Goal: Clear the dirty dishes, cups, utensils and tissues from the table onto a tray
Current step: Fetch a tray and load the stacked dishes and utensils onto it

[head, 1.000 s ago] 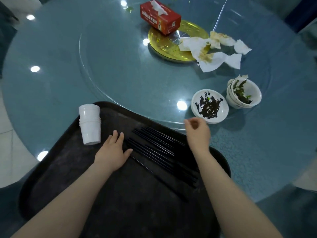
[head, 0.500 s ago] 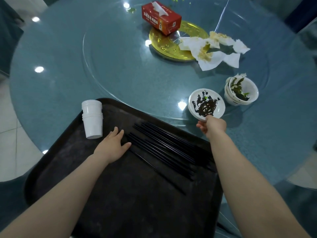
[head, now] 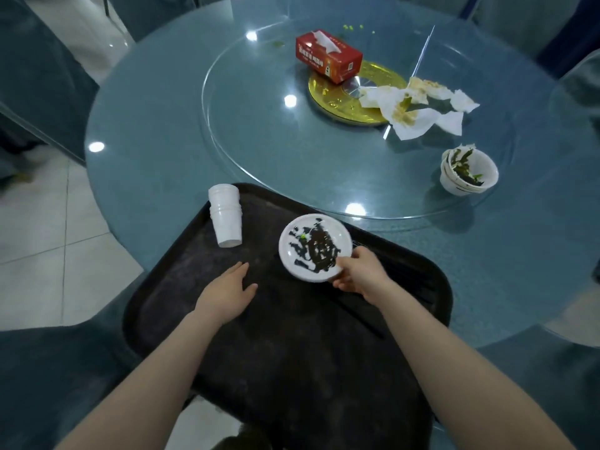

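Observation:
A black tray (head: pixel 292 368) rests on the near edge of the round glass table. My right hand (head: pixel 360 274) grips the rim of a small white plate (head: pixel 313 246) smeared with dark sauce, holding it over the tray's far part. My left hand (head: pixel 227 293) lies flat and open on the tray, holding nothing. A stack of white cups (head: pixel 225 219) stands upside down at the tray's far left corner. Black chopsticks (head: pixel 406 277) lie on the tray, partly hidden under the plate and my right hand. Stacked white bowls (head: pixel 467 173) with green scraps sit on the table to the right.
Soiled white tissues (head: pixel 418 108) lie on the glass turntable (head: pixel 259 141) beside a gold disc (head: pixel 331 95). A red tissue box (head: pixel 328 55) sits on that disc. Chairs ring the table, and tiled floor (head: pixel 48 254) shows at left.
My right hand took hold of the sauce-smeared plate on the table and carried it left over the tray. My left hand stayed flat on the tray.

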A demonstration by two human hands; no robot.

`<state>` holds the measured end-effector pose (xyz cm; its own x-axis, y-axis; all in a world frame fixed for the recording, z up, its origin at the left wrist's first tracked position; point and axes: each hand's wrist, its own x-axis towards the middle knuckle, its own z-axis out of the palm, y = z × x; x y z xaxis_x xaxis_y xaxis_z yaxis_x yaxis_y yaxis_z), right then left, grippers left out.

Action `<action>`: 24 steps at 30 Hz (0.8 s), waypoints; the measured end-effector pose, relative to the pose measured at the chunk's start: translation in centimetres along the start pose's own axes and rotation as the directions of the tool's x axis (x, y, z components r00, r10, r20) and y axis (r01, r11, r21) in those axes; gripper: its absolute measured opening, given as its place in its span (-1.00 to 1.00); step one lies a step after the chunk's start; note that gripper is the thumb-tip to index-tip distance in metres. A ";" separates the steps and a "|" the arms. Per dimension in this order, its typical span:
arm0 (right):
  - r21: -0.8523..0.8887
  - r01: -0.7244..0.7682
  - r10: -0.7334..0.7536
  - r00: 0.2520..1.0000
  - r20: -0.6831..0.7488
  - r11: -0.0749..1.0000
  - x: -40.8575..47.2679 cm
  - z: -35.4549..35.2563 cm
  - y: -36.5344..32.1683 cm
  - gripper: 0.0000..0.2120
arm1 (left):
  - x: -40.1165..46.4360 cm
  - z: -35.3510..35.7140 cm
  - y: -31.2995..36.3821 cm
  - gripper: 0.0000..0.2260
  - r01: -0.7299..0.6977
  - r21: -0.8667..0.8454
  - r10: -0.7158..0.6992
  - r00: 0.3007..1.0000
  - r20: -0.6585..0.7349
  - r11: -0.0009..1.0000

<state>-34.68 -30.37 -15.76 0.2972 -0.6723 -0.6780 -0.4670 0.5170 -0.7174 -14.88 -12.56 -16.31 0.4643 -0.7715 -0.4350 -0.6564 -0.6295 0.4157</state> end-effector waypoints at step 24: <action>-0.692 -0.086 -0.383 0.781 -0.493 0.717 -10.2 0.3 9.3 -0.64 | -2.1 -4.9 -14.2 -0.46 0.135 -0.018 -0.136 0.972 -0.193 0.991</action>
<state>-41.78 -18.55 -15.53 0.0000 -0.9844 -0.1758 -0.9365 0.0616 -0.3453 -3.65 -2.45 -17.39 0.6547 -0.6823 -0.3253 -0.5770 -0.7292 0.3680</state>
